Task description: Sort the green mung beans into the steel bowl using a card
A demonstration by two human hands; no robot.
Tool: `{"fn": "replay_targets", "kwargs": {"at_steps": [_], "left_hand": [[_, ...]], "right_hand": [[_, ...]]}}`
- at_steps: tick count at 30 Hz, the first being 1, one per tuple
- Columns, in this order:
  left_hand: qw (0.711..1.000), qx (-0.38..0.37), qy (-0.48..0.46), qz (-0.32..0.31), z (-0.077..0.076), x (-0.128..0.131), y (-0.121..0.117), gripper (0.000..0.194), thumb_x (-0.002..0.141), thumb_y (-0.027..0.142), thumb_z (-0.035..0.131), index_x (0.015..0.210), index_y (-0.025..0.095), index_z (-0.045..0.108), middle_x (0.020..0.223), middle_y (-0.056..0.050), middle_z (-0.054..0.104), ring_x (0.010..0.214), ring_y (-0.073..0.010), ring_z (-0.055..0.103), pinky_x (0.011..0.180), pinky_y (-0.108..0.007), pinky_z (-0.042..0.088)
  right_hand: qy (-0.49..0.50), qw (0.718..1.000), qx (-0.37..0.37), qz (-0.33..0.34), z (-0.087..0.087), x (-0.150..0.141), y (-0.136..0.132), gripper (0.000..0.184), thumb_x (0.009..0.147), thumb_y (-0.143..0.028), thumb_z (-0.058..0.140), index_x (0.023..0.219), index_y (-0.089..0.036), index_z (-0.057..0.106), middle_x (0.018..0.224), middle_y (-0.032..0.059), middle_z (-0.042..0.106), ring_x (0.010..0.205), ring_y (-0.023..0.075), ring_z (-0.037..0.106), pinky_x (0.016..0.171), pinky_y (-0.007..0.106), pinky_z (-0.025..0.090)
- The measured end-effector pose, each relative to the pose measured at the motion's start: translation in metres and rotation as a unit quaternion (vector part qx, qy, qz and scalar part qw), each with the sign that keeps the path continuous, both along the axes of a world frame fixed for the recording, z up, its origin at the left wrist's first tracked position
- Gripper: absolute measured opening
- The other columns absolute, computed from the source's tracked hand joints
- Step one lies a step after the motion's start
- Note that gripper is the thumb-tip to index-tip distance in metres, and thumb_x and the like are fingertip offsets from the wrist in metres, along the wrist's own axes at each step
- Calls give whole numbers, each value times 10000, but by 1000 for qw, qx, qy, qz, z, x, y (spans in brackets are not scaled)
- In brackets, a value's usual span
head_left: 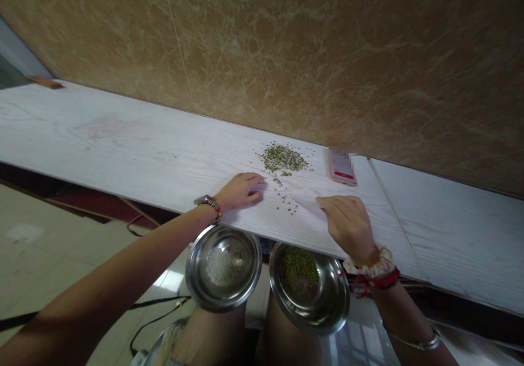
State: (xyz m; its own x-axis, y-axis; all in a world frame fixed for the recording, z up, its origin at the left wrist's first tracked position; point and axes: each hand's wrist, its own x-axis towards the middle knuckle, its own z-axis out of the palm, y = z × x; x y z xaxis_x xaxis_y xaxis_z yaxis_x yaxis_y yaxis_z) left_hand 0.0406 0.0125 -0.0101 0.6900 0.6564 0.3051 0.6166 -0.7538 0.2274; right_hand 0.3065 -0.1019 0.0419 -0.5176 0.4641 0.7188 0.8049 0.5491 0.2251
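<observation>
Looking for readable text, the only candidate is the slim phone in a pink case (343,168), and its screen is too blurry to make out beyond a red bar near one end. It lies on a long white wood-grain desk (184,142), with a seam crossing the boards to its right. Behind that is a brown marble-patterned wall (262,44), and there's pale tiled floor (82,262) down below.

The loose heap of small green beans (282,157) is on the desk, left of the phone. It's longest side to side, roughly in line with the desk, plus a thin trail of strays heading toward the person.

The left hand (240,190) is palm down beside that trail, fingertips toward it; grip's loosely half open, nothing visible in it. The right hand (347,221) is across from it, fingers curled and pointing left. That grip looks mostly closed, but can't tell if it has hold of the faint pale sheet-like patch (305,198) by its fingertips.

Below the near edge: two round shiny steel bowls, the left bowl (250,249) with white grains (223,268), the right bowl (332,284) with more green beans (300,268).
</observation>
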Motion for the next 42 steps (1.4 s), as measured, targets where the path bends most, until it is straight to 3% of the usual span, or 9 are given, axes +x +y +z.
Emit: {"fn": "replay_targets", "kwargs": {"at_steps": [9,17,42], "left_hand": [[1000,-6,1,8,1,1,-1,306,834,288,487,1105,176,573,1197,-85,621,1085,-235,585,948,-385,443],[1000,-15,14,8,3,1,-2,330,836,279,490,1125,142,569,1202,-101,617,1104,-239,573,967,-379,431],[1000,1,4,0,1,0,-1,311,831,267,483,1116,173,560,1193,-86,619,1083,-226,580,958,-374,442]], "right_hand": [[0,1000,-7,-5,-4,3,12,246,833,-14,477,982,-159,607,823,55,711,778,166,611,737,312,408],[8,999,-31,32,2,6,-3,299,819,8,471,1004,-187,603,827,35,707,790,153,627,753,313,429],[22,998,-43,45,4,-13,-9,281,821,-1,465,994,-168,610,808,43,704,772,160,621,712,312,438]]}}
